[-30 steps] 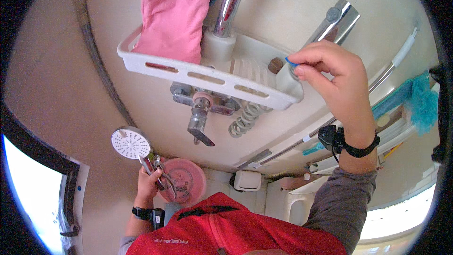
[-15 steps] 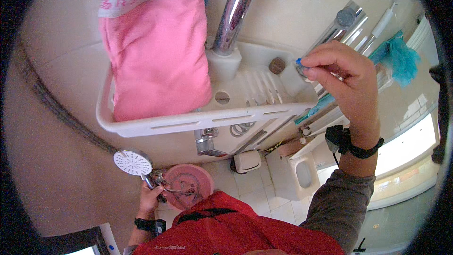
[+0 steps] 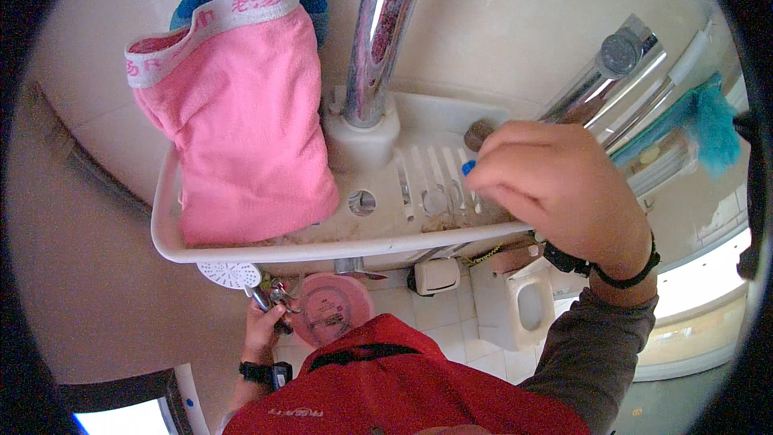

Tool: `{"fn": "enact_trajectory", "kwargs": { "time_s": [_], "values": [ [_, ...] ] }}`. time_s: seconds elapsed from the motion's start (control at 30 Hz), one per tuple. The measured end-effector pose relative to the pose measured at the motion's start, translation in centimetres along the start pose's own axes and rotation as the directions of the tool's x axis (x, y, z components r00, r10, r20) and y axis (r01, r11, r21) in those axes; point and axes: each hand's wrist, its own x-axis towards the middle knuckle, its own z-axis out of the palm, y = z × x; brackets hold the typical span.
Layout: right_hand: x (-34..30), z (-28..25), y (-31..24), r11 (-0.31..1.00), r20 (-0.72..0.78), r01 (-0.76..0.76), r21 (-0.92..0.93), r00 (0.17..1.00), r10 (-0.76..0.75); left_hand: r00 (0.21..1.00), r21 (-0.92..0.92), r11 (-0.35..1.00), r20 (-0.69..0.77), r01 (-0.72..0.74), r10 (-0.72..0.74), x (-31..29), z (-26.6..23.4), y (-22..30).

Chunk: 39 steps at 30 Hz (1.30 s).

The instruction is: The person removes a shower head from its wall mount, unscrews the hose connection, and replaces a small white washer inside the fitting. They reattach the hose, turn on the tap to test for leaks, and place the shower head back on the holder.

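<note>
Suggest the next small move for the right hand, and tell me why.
Probably lower the right hand slightly and set the small blue item on the slatted end of the white shelf: it is pinched between fingers, apparently just above that end, while the left hand is busy holding the shower head below.

The pole [image 3: 382, 40] is glossy metal — the shelf [image 3: 378, 246] plastic.

– What's changed with the right hand [image 3: 555, 181]?
– It has come in from the shelf [image 3: 167, 205]'s right end; its small blue object [image 3: 469, 167] now shows over the slots [image 3: 445, 173]
– And the shower head [image 3: 229, 275]?
– Partly hidden now behind the front rim [image 3: 362, 248]
</note>
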Motion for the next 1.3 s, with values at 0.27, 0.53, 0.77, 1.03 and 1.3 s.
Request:
{"fn": "enact_trajectory", "kwargs": {
  "time_s": [0.27, 0.53, 0.77, 1.03, 1.3],
  "values": [
    [2.8, 1.9, -1.4, 0.993, 0.173, 0.043, 0.110, 0.983, -0.062, 0.999, 0.014, 0.999, 0.023, -0.046, 0.045, -1.2, -1.4, -0.6],
    [4.1, 3.2, -6.0, 0.974, 0.204, -0.150, 0.169, 0.972, 0.114, 0.994, -0.024, 0.999, 0.109, -0.024, 0.027, -2.6, -5.6, -1.1],
    [-1.5, 3.4, -13.3, 0.796, -0.406, -0.326, 0.510, 0.724, 0.557, 0.977, 0.093, 0.996, 0.210, 0.007, -0.027, -4.4, -8.1, -1.5],
    [-7.9, 18.6, -24.0, 0.561, -0.135, -0.162, 0.812, 0.882, 0.451, 0.938, 0.065, 0.996, 0.346, -0.064, 0.037, -9.8, -11.0, -6.2],
    [-17.3, 28.7, -28.8, 0.082, 0.266, -0.283, 0.956, 0.949, 0.171, 0.916, 0.049, 0.964, 0.327, -0.263, 0.233, -22.8, -3.0, -13.2]
  ]
}}
